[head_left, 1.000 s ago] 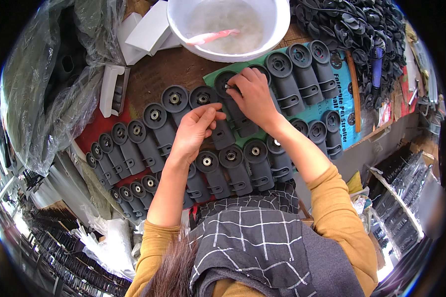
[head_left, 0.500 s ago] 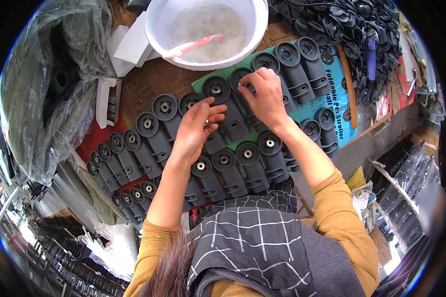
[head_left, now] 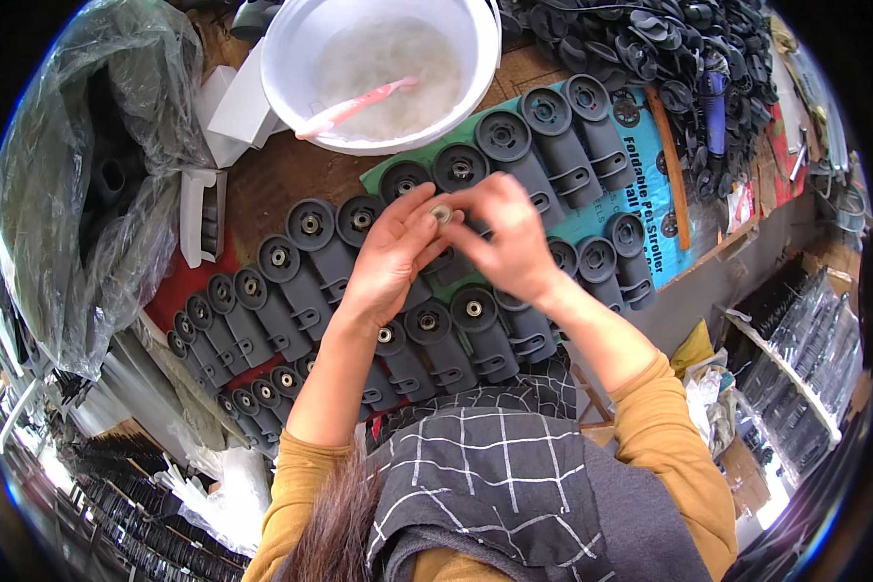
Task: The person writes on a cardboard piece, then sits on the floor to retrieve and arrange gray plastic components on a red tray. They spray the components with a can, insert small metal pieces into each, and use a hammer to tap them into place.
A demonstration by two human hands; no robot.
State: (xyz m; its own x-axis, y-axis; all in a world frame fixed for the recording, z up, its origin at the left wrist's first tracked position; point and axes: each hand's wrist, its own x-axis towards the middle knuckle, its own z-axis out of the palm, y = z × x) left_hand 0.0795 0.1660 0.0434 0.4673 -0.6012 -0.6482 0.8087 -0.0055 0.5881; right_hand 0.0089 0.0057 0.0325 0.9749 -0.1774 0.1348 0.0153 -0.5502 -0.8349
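Observation:
A small round metal bearing point(head_left: 441, 212) is pinched between the fingertips of both hands, above the rows of dark grey plastic housings. My left hand point(head_left: 395, 254) holds it near the thumb tip, fingers curled; whatever lies in that palm is hidden. From the right, my right hand point(head_left: 506, 238) closes thumb and fingers on the bearing's edge, slightly blurred by motion. Just beyond the hands stands a grey plastic housing point(head_left: 461, 167) with a metal ring in its round cup. Nearer to me, another housing point(head_left: 475, 315) has a bright bearing in its cup. Several cups at the right show no bright metal.
Behind the housings stands a white tub point(head_left: 279, 82) of cloudy, pale contents, with a pink-handled tool point(head_left: 359, 105) in it. A heap of black plastic parts point(head_left: 640, 44) fills the far right. Clear plastic sheeting point(head_left: 63, 223) and an open white box point(head_left: 196, 218) are at the left.
My right hand has come away from a housing cup and moved left to my left hand. A bearing now shows between their fingertips. The whole view has shifted slightly.

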